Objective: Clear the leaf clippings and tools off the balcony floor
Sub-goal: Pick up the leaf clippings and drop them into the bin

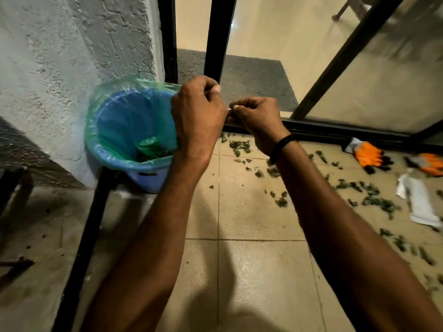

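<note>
A blue bin [143,174] lined with a green plastic bag [96,125] stands against the wall, with some leaf clippings [155,153] at its bottom. My left hand [196,116] hovers over the bin's right rim, fingers curled shut. My right hand [257,119] is just beside it. Both pinch a thin pale strip [229,109] between them; what it is I cannot make out. More leaf clippings [370,188] lie scattered over the tiled floor to the right. Two orange work gloves [369,156] [431,164] and a white paper packet [417,200] lie among them.
A black sliding-door frame [217,44] and its floor track [335,131] run behind my hands, with a grey mat [254,77] indoors. A rough white wall [72,68] is at the left. A black bar [79,248] slants down from the bin.
</note>
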`<state>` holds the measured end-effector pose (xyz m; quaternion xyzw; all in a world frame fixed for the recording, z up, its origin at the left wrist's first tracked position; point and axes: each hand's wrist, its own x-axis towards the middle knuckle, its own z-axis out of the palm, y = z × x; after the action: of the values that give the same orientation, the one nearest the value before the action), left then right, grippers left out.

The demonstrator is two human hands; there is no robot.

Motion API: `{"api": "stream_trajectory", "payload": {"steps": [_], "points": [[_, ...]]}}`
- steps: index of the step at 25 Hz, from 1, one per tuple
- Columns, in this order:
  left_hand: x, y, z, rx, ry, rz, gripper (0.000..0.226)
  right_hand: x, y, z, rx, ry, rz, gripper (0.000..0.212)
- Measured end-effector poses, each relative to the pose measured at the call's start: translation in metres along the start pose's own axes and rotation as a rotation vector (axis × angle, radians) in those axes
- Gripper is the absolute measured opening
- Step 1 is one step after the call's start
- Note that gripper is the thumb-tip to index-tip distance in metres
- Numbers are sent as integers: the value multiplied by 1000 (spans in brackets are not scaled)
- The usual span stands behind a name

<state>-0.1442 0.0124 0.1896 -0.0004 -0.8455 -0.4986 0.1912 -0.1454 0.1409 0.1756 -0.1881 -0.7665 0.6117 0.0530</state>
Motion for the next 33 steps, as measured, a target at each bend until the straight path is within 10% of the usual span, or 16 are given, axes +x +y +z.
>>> {"api": "stream_trajectory", "payload": {"steps": [12, 25, 33], "points": [[-48, -2, 102, 43, -377, -40, 15, 56, 70, -70, -541, 27, 232, 6], [-125, -184, 135, 565, -631, -290, 61, 77, 254, -45, -626, 62, 392, 71], [-135, -217, 136, 470, -529, -11, 22, 70, 273, -20, -650, 68, 125, 21]]}}
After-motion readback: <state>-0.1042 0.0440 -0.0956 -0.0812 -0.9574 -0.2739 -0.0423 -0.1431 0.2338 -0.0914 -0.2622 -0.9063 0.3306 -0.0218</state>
